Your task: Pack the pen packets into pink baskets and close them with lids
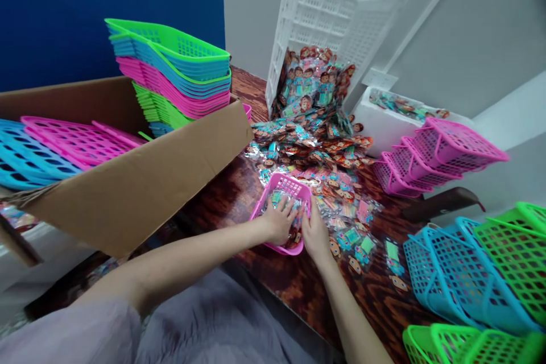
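Note:
A small pink plastic basket (258,209) stands on the dark wooden table in front of me. It holds several clear packets (279,198) with small printed cartoon figures. My left hand (279,222) reaches into it, fingers spread and lying flat on the packets. At the basket's right side, my right hand (314,232) grips the wall, thumb toward the inside; some of its fingers are hidden. Loose cartoon packets (341,179) lie just beyond and to the right of the basket.
A white crate (294,17) lies tipped, spilling packets. Left stands a cardboard box (170,193) with stacked baskets (170,77). On the right are pink baskets (430,153), blue baskets (452,273) and green baskets (464,344). A white foam box (367,125) sits behind.

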Tool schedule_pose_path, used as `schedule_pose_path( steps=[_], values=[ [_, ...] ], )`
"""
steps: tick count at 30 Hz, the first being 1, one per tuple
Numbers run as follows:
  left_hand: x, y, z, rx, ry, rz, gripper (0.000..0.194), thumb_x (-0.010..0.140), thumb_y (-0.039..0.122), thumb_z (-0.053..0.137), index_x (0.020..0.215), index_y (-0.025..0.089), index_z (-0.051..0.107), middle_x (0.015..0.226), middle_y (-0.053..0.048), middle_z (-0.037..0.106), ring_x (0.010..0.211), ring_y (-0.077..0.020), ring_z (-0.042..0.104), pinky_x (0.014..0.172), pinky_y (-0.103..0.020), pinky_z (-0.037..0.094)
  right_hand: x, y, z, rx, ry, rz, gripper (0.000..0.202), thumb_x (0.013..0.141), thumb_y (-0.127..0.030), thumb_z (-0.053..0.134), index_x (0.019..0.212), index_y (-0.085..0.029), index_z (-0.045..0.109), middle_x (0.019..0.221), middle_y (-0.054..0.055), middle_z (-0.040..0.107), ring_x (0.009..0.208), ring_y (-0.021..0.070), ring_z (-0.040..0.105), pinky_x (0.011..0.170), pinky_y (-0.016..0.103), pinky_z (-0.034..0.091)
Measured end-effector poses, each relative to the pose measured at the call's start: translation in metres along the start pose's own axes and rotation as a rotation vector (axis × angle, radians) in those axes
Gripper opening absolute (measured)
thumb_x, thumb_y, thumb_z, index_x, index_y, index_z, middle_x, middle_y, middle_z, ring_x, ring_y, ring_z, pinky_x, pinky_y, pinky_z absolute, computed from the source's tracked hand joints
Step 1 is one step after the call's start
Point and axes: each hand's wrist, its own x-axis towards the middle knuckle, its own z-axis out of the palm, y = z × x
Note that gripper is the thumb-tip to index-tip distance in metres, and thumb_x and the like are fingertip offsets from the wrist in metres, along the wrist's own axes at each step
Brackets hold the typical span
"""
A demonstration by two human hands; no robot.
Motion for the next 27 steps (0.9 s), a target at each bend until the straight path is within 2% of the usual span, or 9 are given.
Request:
schedule_pose_path(
  steps=[4, 7, 9, 11, 14, 18, 23, 25, 27],
  values=[
    [-0.018, -0.011, -0.013, -0.025, 0.067, 0.085, 0.075, 0.088, 0.035, 0.06, 0.155, 0.023, 0.028, 0.165, -0.014, 0.019, 0.153, -0.0357, 0.011, 0.119, -0.065, 0.012, 0.0, -0.013, -0.007, -0.177, 0.079, -0.09, 0.055, 0.097, -0.029, 0.031, 0.147, -0.007, 0.041, 0.147, 0.023, 0.048, 0.135, 0.0309, 0.046, 0.108, 0.051, 0.04],
    [-0.038, -0.023, -0.02, -0.146, 0.393, 0.062, 0.058, 0.095, 0.024, 0.048, 0.151, 0.025, 0.036, 0.163, -0.01, 0.027, 0.152, -0.0282, 0.019, 0.122, -0.054, 0.018, -0.001, -0.035, -0.019, -0.414, 0.121, -0.226, 0.045, 0.096, -0.02, 0.035, 0.133, -0.01, 0.059, 0.145, 0.021, 0.05, 0.138, 0.0336, 0.038, 0.113, 0.055, 0.032],
    [-0.046, -0.032, -0.019, -0.318, 0.655, -0.082, 0.05, 0.096, 0.02, 0.043, 0.146, 0.023, 0.043, 0.16, -0.009, 0.035, 0.149, -0.0243, 0.027, 0.123, -0.048, 0.021, 0.0, -0.051, -0.023, -0.535, 0.021, -0.332, 0.038, 0.095, -0.016, 0.039, 0.12, -0.013, 0.068, 0.134, 0.019, 0.059, 0.135, 0.0333, 0.041, 0.117, 0.055, 0.026],
    [-0.047, -0.04, -0.012, -0.489, 0.74, -0.249, 0.047, 0.096, 0.023, 0.045, 0.143, 0.018, 0.046, 0.152, -0.011, 0.047, 0.141, -0.025, 0.042, 0.118, -0.044, 0.032, 0.0, -0.064, -0.02, -0.596, -0.171, -0.405, 0.029, 0.092, -0.017, 0.049, 0.109, -0.014, 0.073, 0.12, 0.017, 0.068, 0.126, 0.0331, 0.05, 0.118, 0.054, 0.024],
    [-0.04, -0.048, 0.004, -0.608, 0.659, -0.314, 0.052, 0.092, 0.022, 0.05, 0.143, 0.015, 0.043, 0.138, -0.012, 0.061, 0.126, -0.0237, 0.059, 0.106, -0.038, 0.048, 0.002, -0.075, -0.007, -0.6, -0.408, -0.381, 0.031, 0.086, -0.03, 0.067, 0.11, -0.012, 0.073, 0.119, 0.02, 0.068, 0.12, 0.036, 0.056, 0.113, 0.054, 0.032],
    [-0.033, -0.048, 0.018, -0.598, 0.624, -0.319, 0.064, 0.09, 0.018, 0.049, 0.151, 0.014, 0.029, 0.146, -0.014, 0.053, 0.131, -0.0245, 0.055, 0.108, -0.04, 0.046, 0.006, -0.08, 0.004, -0.645, -0.474, -0.348, 0.048, 0.087, -0.04, 0.067, 0.122, -0.006, 0.068, 0.137, 0.024, 0.058, 0.128, 0.0392, 0.051, 0.108, 0.051, 0.039],
    [-0.04, -0.036, -0.003, -0.387, 0.625, -0.269, 0.067, 0.086, 0.007, 0.044, 0.152, 0.01, 0.031, 0.165, -0.018, 0.018, 0.152, -0.0315, 0.017, 0.122, -0.051, 0.02, 0.013, -0.077, -0.01, -0.719, -0.365, -0.366, 0.042, 0.089, -0.012, 0.051, 0.128, -0.002, 0.064, 0.138, 0.026, 0.057, 0.133, 0.0374, 0.049, 0.112, 0.052, 0.035],
    [-0.039, -0.027, -0.013, -0.138, 0.497, -0.137, 0.062, 0.085, 0.004, 0.041, 0.147, 0.009, 0.042, 0.163, -0.019, 0.022, 0.151, -0.0338, 0.02, 0.122, -0.053, 0.017, 0.016, -0.072, -0.016, -0.7, -0.277, -0.362, 0.048, 0.084, -0.004, 0.048, 0.129, -0.002, 0.063, 0.138, 0.026, 0.058, 0.137, 0.0378, 0.045, 0.117, 0.056, 0.027],
    [-0.034, -0.018, -0.018, 0.026, 0.322, 0.009, 0.055, 0.084, 0.005, 0.044, 0.138, 0.007, 0.053, 0.153, -0.021, 0.043, 0.141, -0.032, 0.04, 0.118, -0.047, 0.028, 0.018, -0.066, -0.017, -0.691, -0.252, -0.388, 0.049, 0.08, -0.003, 0.049, 0.126, -0.004, 0.067, 0.133, 0.025, 0.062, 0.14, 0.0387, 0.042, 0.119, 0.059, 0.021]
  ],
)
